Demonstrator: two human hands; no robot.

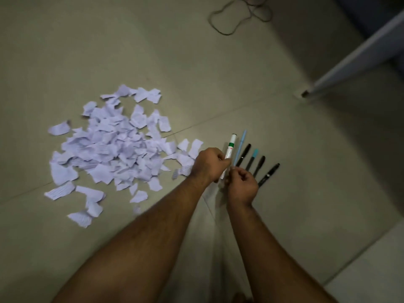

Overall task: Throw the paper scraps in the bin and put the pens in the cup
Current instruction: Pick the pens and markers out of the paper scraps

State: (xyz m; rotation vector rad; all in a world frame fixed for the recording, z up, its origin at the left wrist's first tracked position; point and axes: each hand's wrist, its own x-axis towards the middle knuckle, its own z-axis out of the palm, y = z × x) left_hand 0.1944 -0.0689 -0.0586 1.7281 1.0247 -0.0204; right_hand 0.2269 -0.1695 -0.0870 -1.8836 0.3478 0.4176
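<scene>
With the left hand (209, 164) clenched on the white marker (228, 155) and the right hand (242, 184) pinching the light-blue pen (240, 147), gathering the 4 pens (259, 165) beyond the right hand risks dropping 1.

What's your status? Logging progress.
Left hand shut on white marker; right hand reaching for light blue pen. Paper scraps untouched on floor. Nothing blocking.

Surface: pale tiled floor (284, 193) — thin grout lines.
Left: heap of torn paper scraps (109, 154).
Right: black pens (259, 166) in a row — side by side.
Far edge: looped cable (225, 20).
</scene>
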